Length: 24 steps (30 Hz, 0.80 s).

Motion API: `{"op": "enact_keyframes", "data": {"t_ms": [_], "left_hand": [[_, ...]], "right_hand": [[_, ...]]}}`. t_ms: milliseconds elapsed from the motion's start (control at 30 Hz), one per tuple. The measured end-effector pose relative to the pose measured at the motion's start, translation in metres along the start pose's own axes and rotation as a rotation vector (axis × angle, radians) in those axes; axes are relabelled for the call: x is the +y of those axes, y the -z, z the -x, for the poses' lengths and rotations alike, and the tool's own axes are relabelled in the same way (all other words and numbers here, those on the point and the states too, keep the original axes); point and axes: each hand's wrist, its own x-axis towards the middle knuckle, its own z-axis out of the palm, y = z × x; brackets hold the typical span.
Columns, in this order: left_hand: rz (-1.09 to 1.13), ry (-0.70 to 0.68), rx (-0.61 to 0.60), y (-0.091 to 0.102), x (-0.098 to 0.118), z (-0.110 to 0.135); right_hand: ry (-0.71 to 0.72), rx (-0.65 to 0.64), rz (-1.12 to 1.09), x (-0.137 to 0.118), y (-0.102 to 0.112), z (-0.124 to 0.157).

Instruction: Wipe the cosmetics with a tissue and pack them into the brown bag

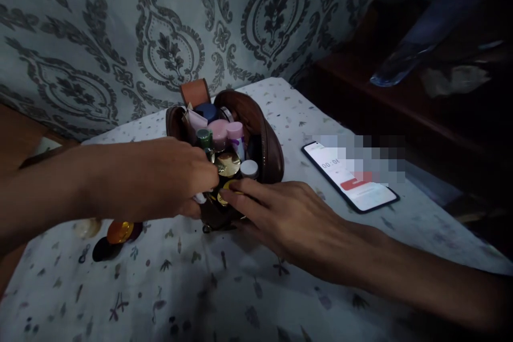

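Observation:
A brown zip-up toiletry bag [274,155] lies open on the table, packed with small cosmetics. Curled fingers of my left hand [172,179] reach into its left side; a small white bit shows under them, but what they grip is hidden. From the right, the fingertips of my right hand [280,208] press on a yellow-gold lidded container [224,196] at the bag's front; its thumb is hidden. Around them in the bag are a shiny gold lid [227,164], a white-capped jar [249,169], a pink jar [218,134], a pink-capped bottle [235,138] and a green cap [204,139].
Left of the bag, an amber-orange round container [120,231] and a black disc [106,250] lie on the patterned tablecloth [192,288]. A lit phone [352,179] lies on the right. Patterned wallpaper [224,21] rises behind; a clear bottle [417,37] is at upper right.

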Motion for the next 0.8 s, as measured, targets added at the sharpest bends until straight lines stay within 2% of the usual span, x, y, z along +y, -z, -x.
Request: {"op": "enact_keyframes", "data": {"t_ms": [100, 167, 267, 400, 600, 800], "left_hand": [[-0.034, 0.003, -0.109, 0.007, 0.009, -0.008], [-0.033, 0.013, -0.142, 0.013, 0.012, -0.014], [-0.009, -0.008, -0.201, 0.02, 0.013, -0.024], [0.041, 0.008, -0.307, 0.024, 0.013, -0.033], [0.074, 0.046, -0.262, 0.022, 0.014, -0.03], [0.083, 0.079, -0.212, 0.018, 0.014, -0.023]], "right_hand": [[0.005, -0.077, 0.001, 0.0, 0.003, -0.003], [0.035, -0.099, -0.029, 0.002, 0.005, -0.002], [0.069, -0.131, -0.102, 0.005, 0.007, 0.0], [0.048, -0.163, -0.181, 0.008, 0.01, 0.0], [0.046, -0.161, -0.382, 0.015, 0.016, -0.009], [0.041, -0.208, -0.401, 0.02, 0.018, -0.013]]}}
